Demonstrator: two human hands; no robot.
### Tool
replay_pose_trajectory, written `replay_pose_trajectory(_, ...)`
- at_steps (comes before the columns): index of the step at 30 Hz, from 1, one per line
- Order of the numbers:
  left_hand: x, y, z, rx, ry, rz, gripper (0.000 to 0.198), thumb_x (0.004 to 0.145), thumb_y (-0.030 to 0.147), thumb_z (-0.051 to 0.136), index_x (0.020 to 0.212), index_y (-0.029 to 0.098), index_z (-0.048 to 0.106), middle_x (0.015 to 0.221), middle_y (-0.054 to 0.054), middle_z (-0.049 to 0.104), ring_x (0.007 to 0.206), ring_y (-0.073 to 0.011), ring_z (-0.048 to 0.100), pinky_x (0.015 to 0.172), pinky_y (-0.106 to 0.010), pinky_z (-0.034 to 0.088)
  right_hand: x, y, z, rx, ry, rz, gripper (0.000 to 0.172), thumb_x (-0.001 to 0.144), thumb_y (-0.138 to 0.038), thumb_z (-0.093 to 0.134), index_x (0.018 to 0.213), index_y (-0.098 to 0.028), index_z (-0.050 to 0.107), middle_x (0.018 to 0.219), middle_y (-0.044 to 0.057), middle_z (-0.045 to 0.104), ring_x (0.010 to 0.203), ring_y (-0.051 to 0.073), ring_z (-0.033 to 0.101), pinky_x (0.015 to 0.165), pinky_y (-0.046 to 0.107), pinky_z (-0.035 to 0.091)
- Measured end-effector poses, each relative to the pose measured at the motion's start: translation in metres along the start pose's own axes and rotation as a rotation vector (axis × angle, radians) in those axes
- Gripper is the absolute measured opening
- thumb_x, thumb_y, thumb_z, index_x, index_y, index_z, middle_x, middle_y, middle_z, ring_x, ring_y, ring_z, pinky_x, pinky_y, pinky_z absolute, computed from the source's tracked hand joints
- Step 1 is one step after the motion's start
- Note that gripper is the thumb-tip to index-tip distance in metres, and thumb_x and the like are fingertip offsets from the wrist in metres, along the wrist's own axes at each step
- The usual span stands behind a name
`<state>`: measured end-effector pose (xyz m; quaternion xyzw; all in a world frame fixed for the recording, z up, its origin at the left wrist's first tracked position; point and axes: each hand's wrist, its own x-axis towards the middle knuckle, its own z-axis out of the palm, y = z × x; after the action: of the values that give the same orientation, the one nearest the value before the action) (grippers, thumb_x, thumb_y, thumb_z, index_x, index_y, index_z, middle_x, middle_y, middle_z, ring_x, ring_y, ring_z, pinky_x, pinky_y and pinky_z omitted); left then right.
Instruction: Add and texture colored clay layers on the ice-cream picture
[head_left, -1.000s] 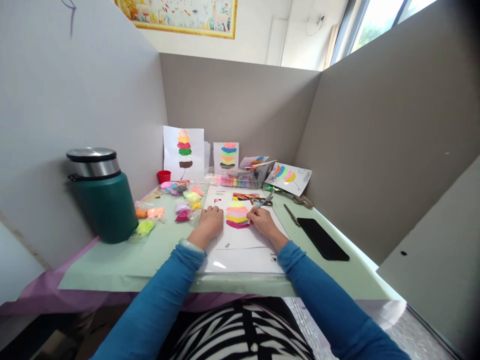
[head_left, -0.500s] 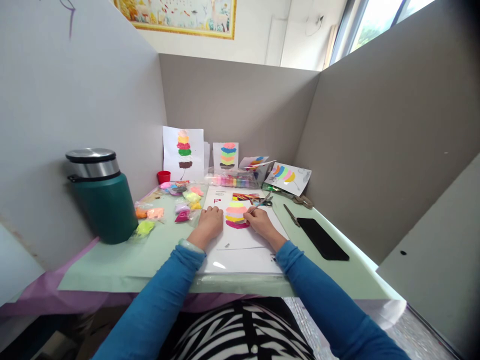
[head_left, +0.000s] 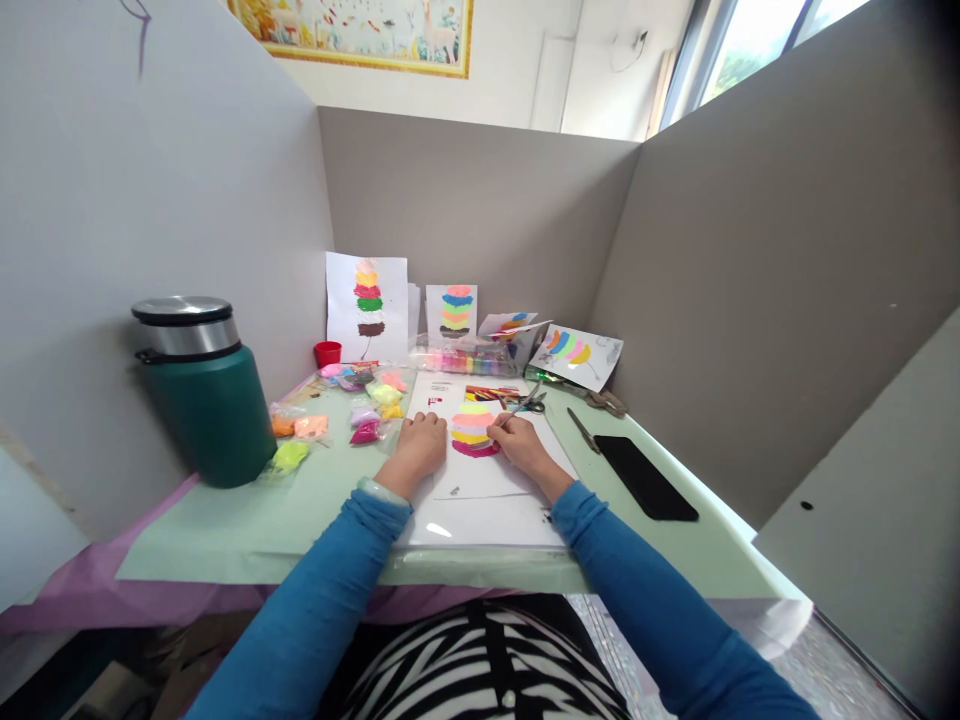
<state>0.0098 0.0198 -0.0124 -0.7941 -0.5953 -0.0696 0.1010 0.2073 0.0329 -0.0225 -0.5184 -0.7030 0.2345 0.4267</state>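
A sheet of white paper (head_left: 484,480) lies in front of me, with a rounded shape of coloured clay-like bands (head_left: 472,422) on it, from yellow-green and peach down to magenta. My left hand (head_left: 422,442) rests on the sheet's left edge, its fingers bent and lying on the paper. At the shape's right side, my right hand (head_left: 519,440) pinches a thin grey pointed tool (head_left: 531,398), whose upper end slants away to the right. The tool's lower tip is at the bands, partly hidden by my fingers; its exact kind is unclear.
Small bags of coloured clay (head_left: 366,432) lie on the left, near a green flask (head_left: 206,400). Scissors (head_left: 534,403) and coloured pencils (head_left: 491,393) lie behind the sheet. A knife-like tool (head_left: 582,430) and black phone (head_left: 645,478) are on the right. Banded pictures (head_left: 366,305) stand at the back.
Almost nothing differs. Both hands keep their places on the paper, and the tool in my right hand stays at the lower right of the bands.
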Motion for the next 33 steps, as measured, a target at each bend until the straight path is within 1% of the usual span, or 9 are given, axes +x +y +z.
replay_pose_trajectory(3, 0.0, 0.0, 0.0, -0.009, 0.0, 0.005, 0.035, 0.091, 0.01, 0.035, 0.114, 0.012, 0.062, 0.117, -0.017, 0.061, 0.11, -0.0292, 0.053, 0.091, -0.044, 0.04, -0.001, 0.002, -0.005, -0.026, 0.04, 0.006, 0.022, 0.074, -0.028, 0.051, 0.054, -0.02, 0.055, 0.065, 0.001, 0.062, 0.064, 0.015, 0.056, 0.064, 0.025, 0.04)
replay_pose_trajectory(5, 0.0, 0.0, -0.001, -0.01, -0.001, 0.001, 0.036, 0.092, 0.01, 0.034, 0.115, 0.012, 0.061, 0.117, -0.018, 0.061, 0.11, -0.0292, 0.053, 0.091, -0.044, 0.04, -0.003, 0.001, -0.003, 0.005, 0.047, 0.011, 0.021, 0.074, -0.029, 0.051, 0.056, -0.02, 0.056, 0.062, 0.0, 0.061, 0.063, 0.015, 0.056, 0.063, 0.025, 0.04)
replay_pose_trajectory(9, -0.001, 0.001, -0.003, 0.002, -0.005, 0.001, 0.036, 0.093, 0.011, 0.034, 0.116, 0.011, 0.061, 0.118, -0.018, 0.06, 0.11, -0.0288, 0.053, 0.092, -0.044, 0.04, -0.005, -0.006, 0.006, 0.102, -0.011, 0.01, 0.019, 0.075, -0.033, 0.053, 0.063, -0.02, 0.058, 0.057, -0.002, 0.058, 0.057, 0.014, 0.053, 0.059, 0.024, 0.039)
replay_pose_trajectory(13, -0.001, 0.001, -0.002, 0.006, -0.008, -0.002, 0.036, 0.092, 0.011, 0.035, 0.116, 0.011, 0.061, 0.119, -0.018, 0.06, 0.11, -0.0294, 0.053, 0.092, -0.045, 0.039, -0.004, -0.005, 0.006, 0.082, -0.055, 0.014, 0.019, 0.074, -0.032, 0.053, 0.06, -0.02, 0.055, 0.057, -0.002, 0.057, 0.056, 0.013, 0.052, 0.058, 0.025, 0.037)
replay_pose_trajectory(16, 0.0, 0.0, 0.0, 0.002, 0.0, 0.007, 0.036, 0.092, 0.011, 0.035, 0.115, 0.011, 0.061, 0.117, -0.017, 0.061, 0.11, -0.0293, 0.053, 0.091, -0.044, 0.04, -0.002, 0.001, -0.003, 0.035, -0.016, 0.004, 0.02, 0.072, -0.029, 0.051, 0.055, -0.019, 0.054, 0.061, -0.001, 0.058, 0.059, 0.014, 0.053, 0.062, 0.026, 0.038)
replay_pose_trajectory(20, 0.0, -0.001, 0.001, 0.001, 0.008, 0.015, 0.035, 0.092, 0.011, 0.034, 0.114, 0.011, 0.062, 0.117, -0.017, 0.061, 0.11, -0.0294, 0.053, 0.09, -0.044, 0.04, -0.003, 0.004, -0.009, 0.003, 0.037, -0.001, 0.021, 0.072, -0.029, 0.051, 0.053, -0.02, 0.053, 0.059, -0.001, 0.058, 0.061, 0.015, 0.054, 0.065, 0.026, 0.039)
replay_pose_trajectory(25, 0.0, 0.0, -0.001, 0.006, -0.003, 0.005, 0.036, 0.092, 0.011, 0.034, 0.116, 0.011, 0.061, 0.118, -0.017, 0.061, 0.11, -0.0292, 0.053, 0.091, -0.044, 0.04, -0.005, -0.004, 0.002, 0.123, 0.014, 0.01, 0.018, 0.075, -0.034, 0.052, 0.065, -0.02, 0.058, 0.058, -0.002, 0.059, 0.057, 0.014, 0.054, 0.06, 0.024, 0.039)
replay_pose_trajectory(29, -0.001, 0.002, -0.004, 0.002, -0.013, 0.002, 0.036, 0.093, 0.012, 0.033, 0.116, 0.012, 0.061, 0.118, -0.017, 0.061, 0.11, -0.0291, 0.053, 0.091, -0.043, 0.04, -0.005, -0.007, 0.009, 0.057, 0.001, -0.019, 0.019, 0.077, -0.034, 0.052, 0.067, -0.02, 0.059, 0.059, -0.001, 0.062, 0.06, 0.015, 0.056, 0.06, 0.024, 0.039)
replay_pose_trajectory(33, -0.002, 0.001, -0.004, 0.003, -0.009, -0.006, 0.035, 0.093, 0.012, 0.034, 0.116, 0.012, 0.061, 0.118, -0.017, 0.06, 0.11, -0.0282, 0.053, 0.092, -0.042, 0.039, -0.004, -0.005, 0.006, -0.005, -0.025, -0.032, 0.022, 0.078, -0.032, 0.051, 0.061, -0.019, 0.057, 0.064, -0.001, 0.063, 0.063, 0.015, 0.057, 0.062, 0.024, 0.039)
